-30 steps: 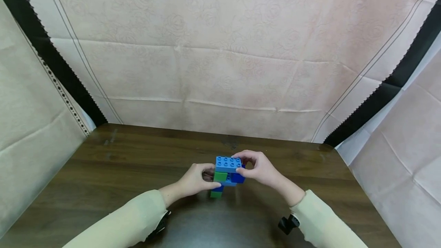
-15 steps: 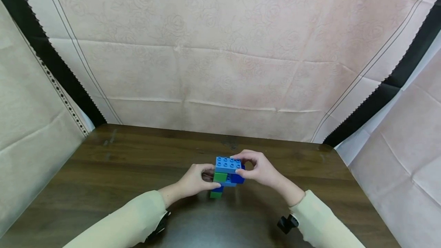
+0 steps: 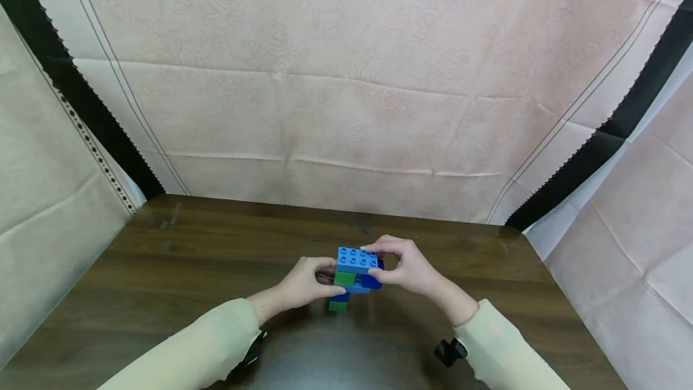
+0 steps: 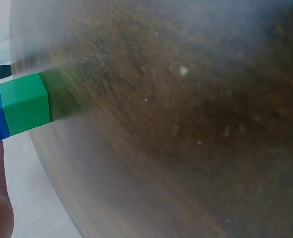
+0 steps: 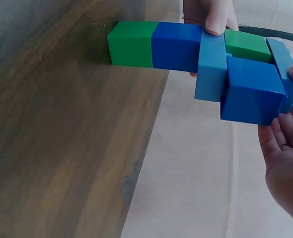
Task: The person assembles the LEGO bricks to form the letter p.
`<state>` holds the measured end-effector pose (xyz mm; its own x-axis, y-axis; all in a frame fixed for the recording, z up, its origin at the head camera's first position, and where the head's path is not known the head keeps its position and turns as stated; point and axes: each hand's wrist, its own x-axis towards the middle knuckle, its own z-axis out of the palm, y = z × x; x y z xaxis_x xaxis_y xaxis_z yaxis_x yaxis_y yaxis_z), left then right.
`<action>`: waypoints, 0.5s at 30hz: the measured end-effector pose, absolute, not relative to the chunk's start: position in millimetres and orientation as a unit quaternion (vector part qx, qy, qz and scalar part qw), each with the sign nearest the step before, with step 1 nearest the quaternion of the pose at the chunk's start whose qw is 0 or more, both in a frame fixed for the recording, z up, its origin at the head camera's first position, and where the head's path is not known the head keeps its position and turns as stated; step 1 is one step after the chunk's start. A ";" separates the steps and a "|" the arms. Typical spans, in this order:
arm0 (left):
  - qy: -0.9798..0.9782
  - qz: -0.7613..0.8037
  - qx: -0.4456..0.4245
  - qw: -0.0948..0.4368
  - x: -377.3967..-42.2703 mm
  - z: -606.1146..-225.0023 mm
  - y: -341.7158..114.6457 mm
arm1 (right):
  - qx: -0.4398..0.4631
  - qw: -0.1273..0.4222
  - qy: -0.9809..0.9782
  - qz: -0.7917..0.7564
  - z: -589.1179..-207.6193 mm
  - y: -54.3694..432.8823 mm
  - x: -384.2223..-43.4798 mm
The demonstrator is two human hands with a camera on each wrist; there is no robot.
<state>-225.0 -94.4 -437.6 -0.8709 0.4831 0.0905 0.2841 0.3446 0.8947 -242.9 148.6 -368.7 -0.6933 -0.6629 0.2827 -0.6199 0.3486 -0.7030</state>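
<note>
A tower of toy building bricks stands on the table, with a green brick point(image 5: 130, 44) at its foot and a dark blue brick point(image 5: 176, 45) above that. Across these lies a long light blue brick point(image 5: 211, 69), carrying a second green brick point(image 5: 248, 45) and a second dark blue brick point(image 5: 253, 91) side by side. Another light blue brick point(image 3: 357, 259) tops the tower, studs upward. My left hand point(image 3: 303, 284) grips the tower's middle, thumb on the lower light blue brick. With thumb and fingers my right hand point(image 3: 407, 266) pinches the top brick's right end.
The dark brown wooden table point(image 3: 216, 245) ends at a pale patterned cloth point(image 3: 335, 107) behind it. Cloth also hangs at both sides, with black strips point(image 3: 601, 137) along the corners. A black device point(image 3: 451, 352) sits on the right wrist.
</note>
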 end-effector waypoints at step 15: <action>0.819 0.516 0.233 0.092 -224.2 -436.8 -94.8 | -0.399 0.044 0.836 -0.375 -358.7 145.5 -244.9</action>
<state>-224.2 -94.8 -436.8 -0.8748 0.4764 0.0884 0.2858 0.3598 0.8882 -244.9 145.5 -358.7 -0.6785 -0.6992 0.2253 -0.6336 0.4017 -0.6612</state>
